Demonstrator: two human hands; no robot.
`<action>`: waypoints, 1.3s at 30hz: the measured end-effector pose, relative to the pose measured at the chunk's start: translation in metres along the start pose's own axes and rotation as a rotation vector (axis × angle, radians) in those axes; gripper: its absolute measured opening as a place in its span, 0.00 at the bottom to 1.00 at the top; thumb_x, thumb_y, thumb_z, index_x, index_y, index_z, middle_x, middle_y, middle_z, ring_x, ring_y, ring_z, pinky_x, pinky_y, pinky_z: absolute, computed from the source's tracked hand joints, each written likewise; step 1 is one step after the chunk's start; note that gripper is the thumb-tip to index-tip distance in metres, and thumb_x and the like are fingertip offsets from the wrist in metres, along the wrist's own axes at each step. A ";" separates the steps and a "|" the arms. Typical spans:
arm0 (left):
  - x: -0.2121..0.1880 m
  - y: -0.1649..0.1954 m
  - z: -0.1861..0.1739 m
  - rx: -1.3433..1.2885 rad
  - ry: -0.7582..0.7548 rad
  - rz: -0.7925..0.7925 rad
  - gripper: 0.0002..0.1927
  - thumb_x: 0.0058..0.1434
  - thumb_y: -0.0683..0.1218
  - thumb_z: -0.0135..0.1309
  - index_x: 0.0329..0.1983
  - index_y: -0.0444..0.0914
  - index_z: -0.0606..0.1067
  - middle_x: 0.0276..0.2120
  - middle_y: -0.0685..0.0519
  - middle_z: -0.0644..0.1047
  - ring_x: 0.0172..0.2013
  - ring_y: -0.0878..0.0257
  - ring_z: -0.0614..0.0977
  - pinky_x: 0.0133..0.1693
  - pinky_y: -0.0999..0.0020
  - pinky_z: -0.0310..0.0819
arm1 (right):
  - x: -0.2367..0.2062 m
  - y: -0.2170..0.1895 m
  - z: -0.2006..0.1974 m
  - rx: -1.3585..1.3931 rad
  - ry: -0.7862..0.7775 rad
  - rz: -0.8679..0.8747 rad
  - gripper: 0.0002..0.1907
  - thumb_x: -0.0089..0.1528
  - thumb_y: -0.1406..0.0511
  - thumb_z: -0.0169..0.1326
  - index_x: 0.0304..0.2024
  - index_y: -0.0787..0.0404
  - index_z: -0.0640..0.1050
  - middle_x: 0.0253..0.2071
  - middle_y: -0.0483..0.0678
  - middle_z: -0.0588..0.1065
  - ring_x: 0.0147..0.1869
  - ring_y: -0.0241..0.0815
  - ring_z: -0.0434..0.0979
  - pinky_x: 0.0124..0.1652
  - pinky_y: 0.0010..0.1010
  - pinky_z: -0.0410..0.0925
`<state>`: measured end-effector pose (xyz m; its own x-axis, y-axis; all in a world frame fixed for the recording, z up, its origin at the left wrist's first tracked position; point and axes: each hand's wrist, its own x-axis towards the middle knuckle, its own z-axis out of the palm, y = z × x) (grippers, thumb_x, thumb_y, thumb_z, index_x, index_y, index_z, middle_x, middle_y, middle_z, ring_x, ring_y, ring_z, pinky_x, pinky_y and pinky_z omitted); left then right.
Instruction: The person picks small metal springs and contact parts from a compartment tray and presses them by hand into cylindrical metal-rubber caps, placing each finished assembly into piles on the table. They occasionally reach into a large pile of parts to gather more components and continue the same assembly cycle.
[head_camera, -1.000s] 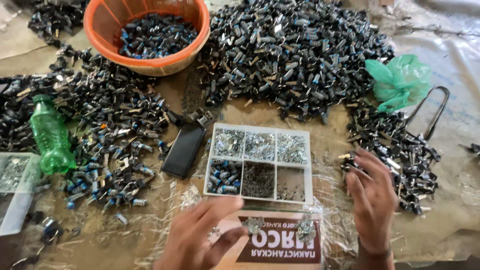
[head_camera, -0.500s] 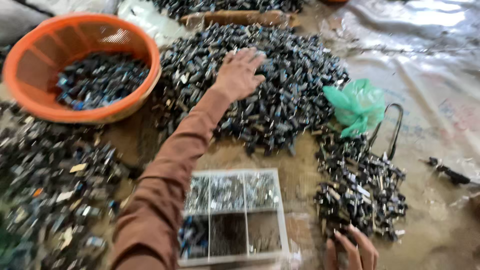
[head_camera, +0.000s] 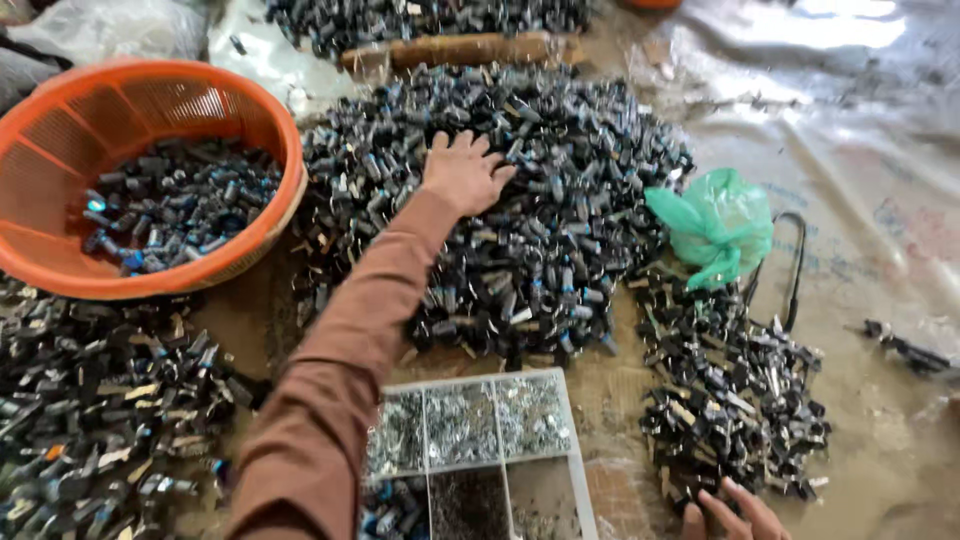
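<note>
The left hand (head_camera: 462, 172) is laid palm down, fingers spread, on top of the large pile of small dark metal parts (head_camera: 520, 200), which lies between the orange basket (head_camera: 60, 130) and the green plastic bag (head_camera: 715, 225). Only the fingers of the right hand (head_camera: 735, 515) are seen at the lower edge, loosely spread beside the smaller heap (head_camera: 735, 400); nothing is gripped. A handful is probably best gathered by curling the fingers and scooping shallowly, so that parts are not scattered toward the divided tray (head_camera: 480, 445).

Basket (head_camera: 60, 250) left of parts pile (head_camera: 560, 230); compartment box (head_camera: 570, 440) before it.
</note>
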<state>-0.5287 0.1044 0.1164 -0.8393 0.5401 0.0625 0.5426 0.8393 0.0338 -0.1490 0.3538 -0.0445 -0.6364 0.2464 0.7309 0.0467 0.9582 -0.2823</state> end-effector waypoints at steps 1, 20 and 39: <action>0.007 0.000 0.000 0.022 0.007 -0.018 0.28 0.73 0.64 0.33 0.62 0.50 0.75 0.67 0.52 0.68 0.67 0.52 0.65 0.63 0.44 0.53 | -0.001 0.001 0.002 0.061 0.019 0.023 0.10 0.56 0.62 0.67 0.37 0.55 0.80 0.43 0.51 0.77 0.43 0.49 0.80 0.49 0.36 0.74; -0.104 -0.005 0.065 -0.089 0.120 0.484 0.53 0.53 0.75 0.56 0.77 0.50 0.55 0.74 0.38 0.49 0.73 0.42 0.46 0.65 0.29 0.38 | -0.003 0.017 0.017 0.055 -0.070 -0.092 0.14 0.48 0.58 0.68 0.35 0.47 0.81 0.44 0.46 0.79 0.45 0.46 0.79 0.46 0.38 0.73; -0.055 0.004 0.098 0.293 0.483 0.809 0.37 0.57 0.64 0.59 0.72 0.66 0.66 0.78 0.51 0.50 0.76 0.46 0.48 0.66 0.20 0.38 | -0.005 0.041 0.037 0.130 -0.068 -0.218 0.15 0.46 0.56 0.68 0.35 0.45 0.81 0.39 0.45 0.79 0.36 0.45 0.78 0.39 0.36 0.72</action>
<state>-0.4836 0.0839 0.0156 -0.0793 0.9293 0.3608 0.8622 0.2456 -0.4431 -0.1724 0.3864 -0.0833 -0.6715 0.0219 0.7407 -0.1936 0.9597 -0.2038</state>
